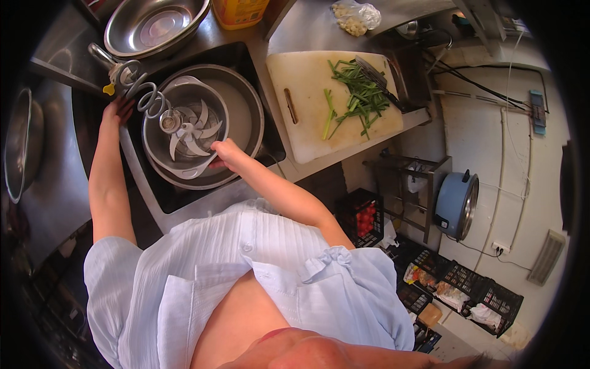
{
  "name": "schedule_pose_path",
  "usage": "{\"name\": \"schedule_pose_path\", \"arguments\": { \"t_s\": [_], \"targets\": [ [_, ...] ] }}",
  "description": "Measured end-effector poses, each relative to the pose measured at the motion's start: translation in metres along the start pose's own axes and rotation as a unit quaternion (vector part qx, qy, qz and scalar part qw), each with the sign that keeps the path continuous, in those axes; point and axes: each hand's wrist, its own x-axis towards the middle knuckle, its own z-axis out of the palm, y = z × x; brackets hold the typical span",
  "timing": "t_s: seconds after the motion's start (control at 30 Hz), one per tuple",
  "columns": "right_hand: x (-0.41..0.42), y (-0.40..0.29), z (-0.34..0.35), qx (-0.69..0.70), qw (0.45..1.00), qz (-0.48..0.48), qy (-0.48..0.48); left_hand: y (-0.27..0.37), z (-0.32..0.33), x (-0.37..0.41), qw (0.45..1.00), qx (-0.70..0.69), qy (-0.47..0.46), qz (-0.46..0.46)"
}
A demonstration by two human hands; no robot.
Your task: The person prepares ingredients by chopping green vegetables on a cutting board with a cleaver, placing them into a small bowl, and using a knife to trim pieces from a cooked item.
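My right hand (225,154) grips the rim of a grey colander (222,110), with its thumb on the edge. The colander sits tilted in a round metal basin (251,101) set in the sink (272,147). Curved blades at the colander's centre look like a bladed insert (189,131). A coiled metal faucet hose (150,104) hangs over it, its spray head (170,121) above the blades. My left hand (120,110) is by the sink's left edge, below the faucet's yellow tag (109,89); its fingers are partly in shadow, and whether they hold anything is unclear.
Right of the sink lies a white cutting board (304,110) with cut green stalks (362,94) and a cleaver (371,74). Steel bowls (156,27) and a yellow container (239,14) stand behind the sink. A bag of pale pieces (355,18) lies behind the board.
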Motion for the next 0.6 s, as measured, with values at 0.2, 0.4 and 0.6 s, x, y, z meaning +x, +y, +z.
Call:
{"name": "schedule_pose_path", "arguments": {
  "t_s": [0.2,0.4,0.6],
  "targets": [
    [-0.001,0.002,0.005,0.002,1.000,-0.011,0.008,-0.001,-0.003,0.007,1.000,-0.007,-0.004,0.003],
    [-0.009,0.001,-0.008,-0.002,1.000,-0.012,0.024,-0.001,0.003,0.048,1.000,-0.005,-0.018,0.003],
    [-0.036,0.001,-0.030,-0.015,0.998,-0.015,0.059,0.010,0.027,0.037,0.966,0.075,0.032,0.245]
  ]
}}
